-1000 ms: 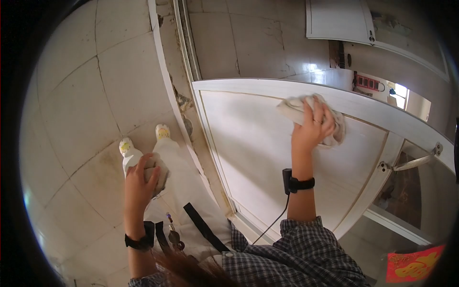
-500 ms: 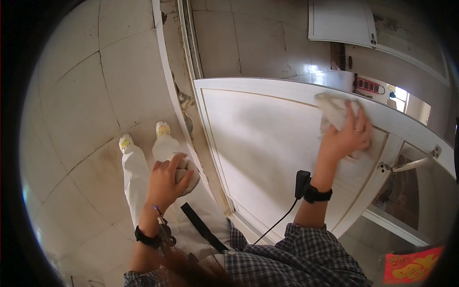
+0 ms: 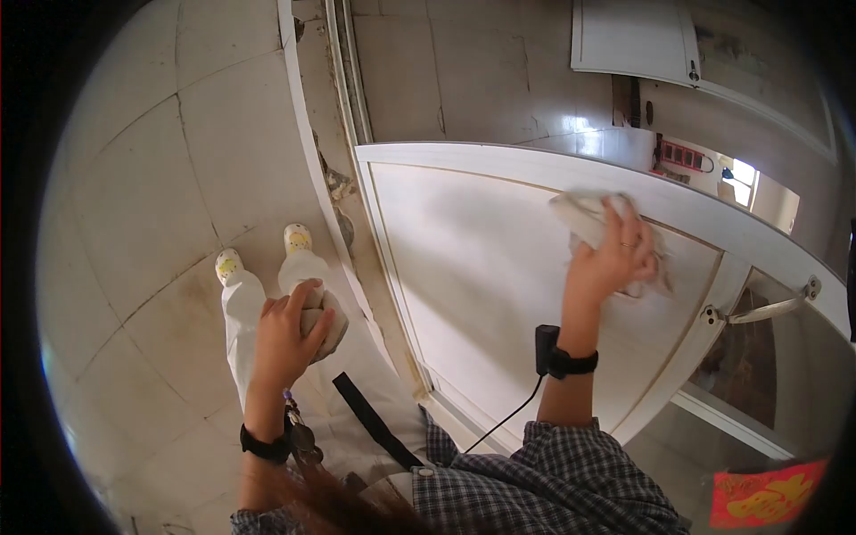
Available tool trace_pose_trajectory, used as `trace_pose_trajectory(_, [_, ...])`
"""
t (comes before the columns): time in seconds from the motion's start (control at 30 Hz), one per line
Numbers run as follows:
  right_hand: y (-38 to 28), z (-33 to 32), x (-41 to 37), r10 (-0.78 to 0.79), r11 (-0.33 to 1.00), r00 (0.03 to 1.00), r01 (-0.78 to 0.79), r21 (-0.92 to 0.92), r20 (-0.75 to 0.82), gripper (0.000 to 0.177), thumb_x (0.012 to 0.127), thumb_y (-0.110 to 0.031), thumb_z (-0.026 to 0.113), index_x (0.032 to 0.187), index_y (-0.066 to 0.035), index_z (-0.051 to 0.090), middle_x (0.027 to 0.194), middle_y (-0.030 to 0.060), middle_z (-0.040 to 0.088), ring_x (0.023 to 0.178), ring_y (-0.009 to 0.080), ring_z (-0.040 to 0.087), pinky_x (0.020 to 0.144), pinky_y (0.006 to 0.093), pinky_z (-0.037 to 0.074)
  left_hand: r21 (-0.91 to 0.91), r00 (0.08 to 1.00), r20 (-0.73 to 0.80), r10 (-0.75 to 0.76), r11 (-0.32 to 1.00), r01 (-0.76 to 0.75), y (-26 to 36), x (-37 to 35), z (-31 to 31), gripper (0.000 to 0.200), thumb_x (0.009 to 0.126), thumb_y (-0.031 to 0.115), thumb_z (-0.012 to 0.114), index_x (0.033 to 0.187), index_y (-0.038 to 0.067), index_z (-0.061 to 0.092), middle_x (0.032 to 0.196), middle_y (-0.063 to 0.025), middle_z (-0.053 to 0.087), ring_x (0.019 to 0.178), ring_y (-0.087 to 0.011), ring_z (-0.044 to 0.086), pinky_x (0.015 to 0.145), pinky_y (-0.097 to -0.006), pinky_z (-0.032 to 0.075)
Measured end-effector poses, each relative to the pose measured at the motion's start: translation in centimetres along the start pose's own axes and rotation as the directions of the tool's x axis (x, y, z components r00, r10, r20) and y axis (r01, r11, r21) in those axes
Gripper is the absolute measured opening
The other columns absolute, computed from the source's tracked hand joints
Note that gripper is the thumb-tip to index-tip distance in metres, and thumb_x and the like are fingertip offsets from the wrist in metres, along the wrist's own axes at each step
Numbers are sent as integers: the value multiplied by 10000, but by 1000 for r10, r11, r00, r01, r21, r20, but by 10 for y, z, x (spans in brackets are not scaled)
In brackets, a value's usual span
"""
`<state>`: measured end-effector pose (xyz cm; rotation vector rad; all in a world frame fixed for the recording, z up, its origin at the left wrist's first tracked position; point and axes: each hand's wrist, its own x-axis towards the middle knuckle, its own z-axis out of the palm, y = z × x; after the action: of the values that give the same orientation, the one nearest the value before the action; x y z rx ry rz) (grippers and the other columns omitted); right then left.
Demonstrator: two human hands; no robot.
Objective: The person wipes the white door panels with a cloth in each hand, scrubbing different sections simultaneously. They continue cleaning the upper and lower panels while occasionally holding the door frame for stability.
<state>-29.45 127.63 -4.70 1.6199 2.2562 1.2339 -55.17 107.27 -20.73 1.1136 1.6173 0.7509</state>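
A white door panel with a raised frame stands at the centre right. My right hand presses a pale cloth flat against its upper part; the fingers and cloth are a little blurred. Lower on the left, my left hand is wrapped round a folded greyish cloth, held above my legs and apart from the door. A metal handle is fixed to the door's frame, right of my right hand.
Tiled floor spreads to the left, with a worn threshold strip beside the door. A white cabinet is at the upper right, a red ladder-like object below it. A red and gold decoration shows at the lower right.
My right hand and its cloth have moved left across the door panel. My left hand, still holding the other cloth, has shifted slightly left and up.
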Motion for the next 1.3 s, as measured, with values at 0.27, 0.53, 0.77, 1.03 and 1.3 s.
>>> trace_pose_trajectory(0.27, [-21,34,-11,-129,978,991,124,169,20,450,592,-62,698,1025,-180,656,1197,-42,542,1128,216,438,895,389,261,23,1000,15,26,999,-26,2,2,5,334,809,231,620,1102,82,558,799,-141,642,760,-316,602,806,-376,419])
trace_pose_trajectory(0.53, [-4,-14,4,42,944,991,2,330,-125,490,633,-70,644,1116,-147,630,1204,12,530,1123,253,440,926,412,263,-21,995,87,-43,999,45,5,1,1,360,817,226,610,1155,122,544,910,-175,637,845,-374,539,790,-440,441])
trace_pose_trajectory(0.77, [9,-14,9,-50,992,996,59,115,-80,540,592,-63,667,1123,-147,622,1272,-2,509,1127,248,434,927,410,262,7,999,14,42,999,-42,4,3,4,331,808,230,624,1094,77,559,793,-157,639,761,-331,595,812,-390,420])
trace_pose_trajectory(1.03, [-20,33,-9,-133,969,990,140,203,-52,449,621,-49,668,1059,-143,645,1237,-9,538,1128,258,447,946,445,288,48,999,-14,40,998,-39,-2,2,5,337,799,233,624,1095,84,560,813,-149,638,764,-331,590,813,-390,418])
trace_pose_trajectory(1.3, [-45,25,-15,-140,940,990,133,313,3,478,590,-41,691,1050,-168,652,1241,-8,530,1115,232,463,937,411,287,28,992,71,-100,995,99,-4,-2,-7,372,795,207,620,1146,105,552,947,-171,643,875,-373,560,826,-435,434])
